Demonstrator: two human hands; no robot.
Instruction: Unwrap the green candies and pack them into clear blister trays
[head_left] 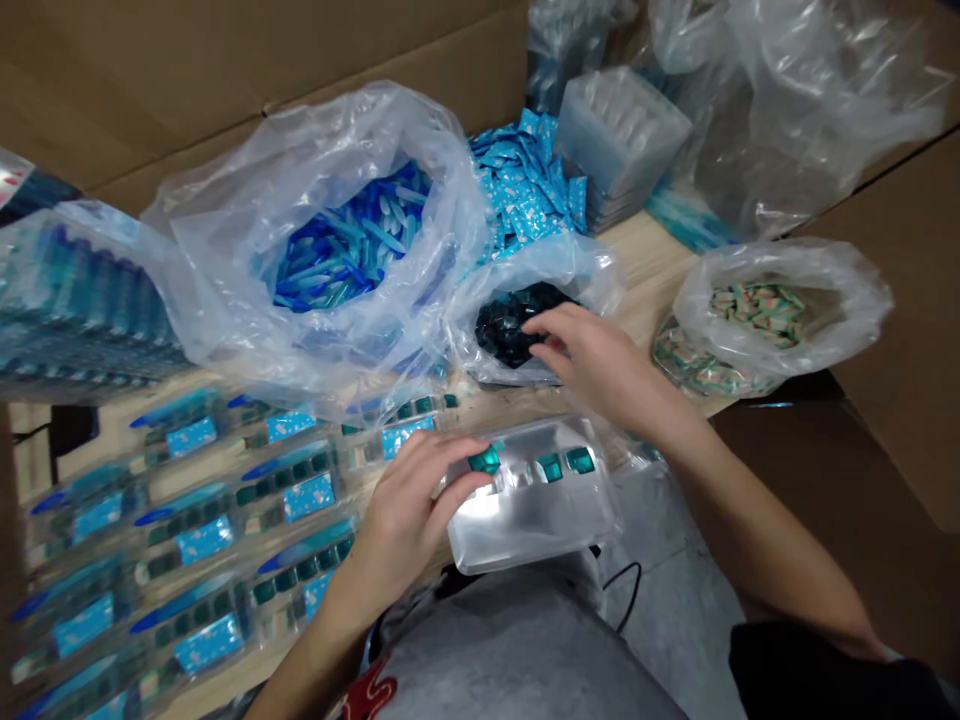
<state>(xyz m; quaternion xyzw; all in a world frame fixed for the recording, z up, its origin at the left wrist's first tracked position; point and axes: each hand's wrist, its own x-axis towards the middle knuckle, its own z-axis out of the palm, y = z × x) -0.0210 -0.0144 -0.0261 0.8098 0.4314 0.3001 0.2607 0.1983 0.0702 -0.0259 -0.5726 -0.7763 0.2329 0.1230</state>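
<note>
A clear plastic tray [517, 535] rests at the table's near edge, close to my body. Two shiny green square pieces [580, 460] sit in its right part. At the tray's left end my left hand [420, 490] pinches another green square piece [485, 459] between thumb and index finger. Farther back, my right hand [581, 350] reaches into a small plastic bag [592, 262] of dark green pieces [510, 320]. Its thumb and index finger are apart, with their tips at the pile. Whether the tips touch a piece is unclear.
Rows of filled clear trays [206, 540] cover the left of the table. Behind are a large bag [225, 210] of blue sticks, a heap of blue packets [525, 185] and stacked clear trays [619, 140]. To the right stands a bag [847, 290] of small patterned packets.
</note>
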